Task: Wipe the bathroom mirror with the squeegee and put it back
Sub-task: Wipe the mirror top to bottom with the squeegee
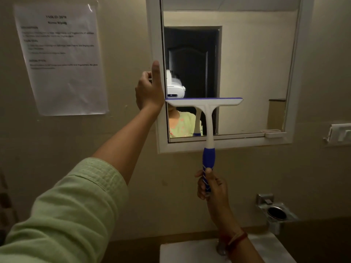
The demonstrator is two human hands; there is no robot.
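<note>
Squeegee (206,103) is held upright against the mirror (252,73); its blue-edged blade lies level across the lower left part of the glass, left end at the inner edge of the white frame (297,92); the white stem runs down over the bottom frame rail to a blue grip. Right hand (211,186) holds the lower end of that grip, fingers wrapped round it, thumb laid up along its near face; a red thread band (237,238) sits on the wrist. Left hand (149,90) grips the left frame rail, fingers curled round its outer edge, thumb straight up along the rail; a pale green sleeve (66,215) covers the near part of that arm. Noted on the wall: a printed sheet (60,57) left of the mirror, text too blurred to read; a metal ring holder (276,213) low on the right. A white basin (180,253) lies nearest, at the bottom edge.
</note>
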